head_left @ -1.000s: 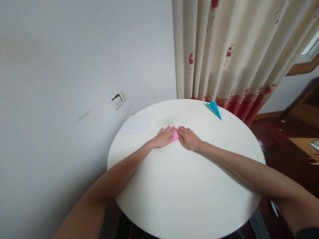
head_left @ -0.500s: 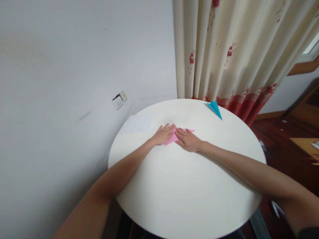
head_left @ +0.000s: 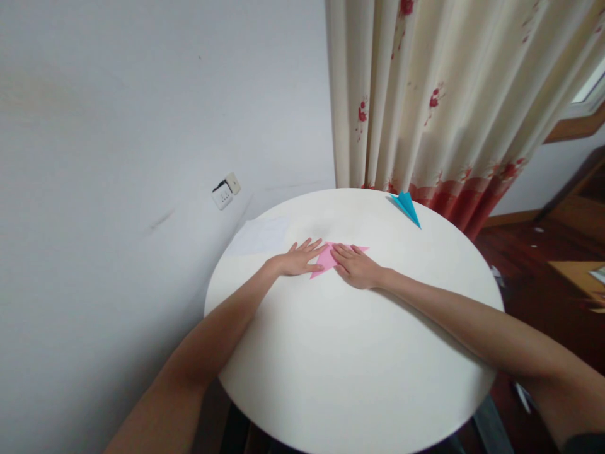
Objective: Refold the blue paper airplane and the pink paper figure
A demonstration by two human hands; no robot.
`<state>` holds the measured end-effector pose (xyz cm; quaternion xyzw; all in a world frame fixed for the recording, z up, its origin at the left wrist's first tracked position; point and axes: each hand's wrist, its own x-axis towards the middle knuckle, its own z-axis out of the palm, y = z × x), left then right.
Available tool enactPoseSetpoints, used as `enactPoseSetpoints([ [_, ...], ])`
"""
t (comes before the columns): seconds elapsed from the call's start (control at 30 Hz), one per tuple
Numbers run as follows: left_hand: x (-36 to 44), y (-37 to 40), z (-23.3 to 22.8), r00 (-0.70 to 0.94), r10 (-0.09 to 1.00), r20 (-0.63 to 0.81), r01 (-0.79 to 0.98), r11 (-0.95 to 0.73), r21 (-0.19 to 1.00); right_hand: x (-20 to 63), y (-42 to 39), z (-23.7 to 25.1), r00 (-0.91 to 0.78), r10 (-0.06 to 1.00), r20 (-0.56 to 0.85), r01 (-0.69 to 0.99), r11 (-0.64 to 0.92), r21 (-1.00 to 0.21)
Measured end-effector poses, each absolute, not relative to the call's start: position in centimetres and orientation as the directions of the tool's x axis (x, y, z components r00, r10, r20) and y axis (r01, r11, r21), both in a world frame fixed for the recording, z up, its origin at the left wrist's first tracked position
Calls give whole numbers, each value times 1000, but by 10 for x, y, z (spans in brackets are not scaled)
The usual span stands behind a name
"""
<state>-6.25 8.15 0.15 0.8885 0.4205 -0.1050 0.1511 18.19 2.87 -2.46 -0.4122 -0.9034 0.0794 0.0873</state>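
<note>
A folded piece of pink paper with pointed corners lies flat on the round white table. My right hand rests on its right part, fingers stretched out and covering some of it. At the paper's left edge is my left hand, fingers spread, with the thumb and a fingertip over the paper's border. Neither hand grips anything. Part of the paper is hidden beneath my right hand.
A blue paper plane lies near the table's far right edge. White paper is at the far left. Behind the table hang patterned curtains, and a wall with a socket borders the left side.
My left hand has slid left, off most of the pink paper, and its fingers have spread wider. More of the paper's middle shows. My right hand has stayed in place.
</note>
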Motion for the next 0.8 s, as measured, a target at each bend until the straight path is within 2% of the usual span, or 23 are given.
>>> enactPoseSetpoints([
  [0.13, -74, 85, 8, 655, 666, -358, 750, -630, 200, 183, 29, -26, -646, 755, 112, 727, 653, -210],
  [0.33, -75, 85, 9, 664, 668, -336, 744, -636, 205, 183, 30, -27, -640, 760, 115, 731, 648, -213],
  [0.5, -57, 76, 2, 615, 774, -150, 783, -576, 235, 183, 30, -26, -645, 756, 112, 726, 652, -219],
  [0.57, -46, 73, -4, 641, 761, -102, 760, -611, 223, 183, 30, -26, -648, 754, 109, 722, 653, -229],
  [0.8, -36, 71, -21, 662, 743, -99, 749, -653, 116, 181, 31, -29, -587, 801, 119, 757, 595, -272],
])
